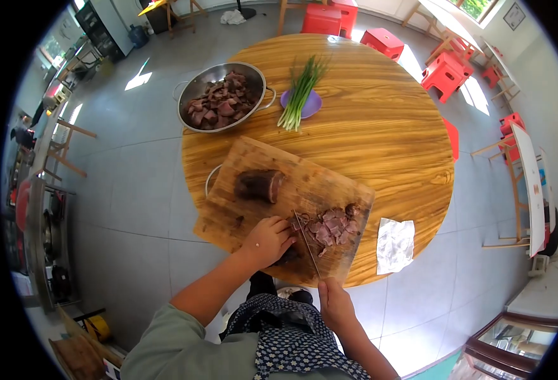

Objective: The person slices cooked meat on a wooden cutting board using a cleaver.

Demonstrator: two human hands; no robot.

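Observation:
My right hand (337, 305) is wrapped round the handle of a knife (306, 244), whose thin blade points away from me across the wooden cutting board (314, 174). Left of the blade, the fingers of my left hand (269, 242) are curled down on a dark piece of cooked meat (286, 256), which is mostly hidden beneath them. Sliced meat (333, 227) lies in a loose pile just right of the blade. A larger dark chunk of meat (258, 185) with a cut end rests farther up the board, apart from both hands.
The board lies on a round wooden table (393, 133). A metal two-handled pan (186, 119) of cut meat stands at the back left. Beside it, green onions (300, 95) lie across a purple plate (312, 104). A white crumpled cloth or paper (395, 246) is at the right edge.

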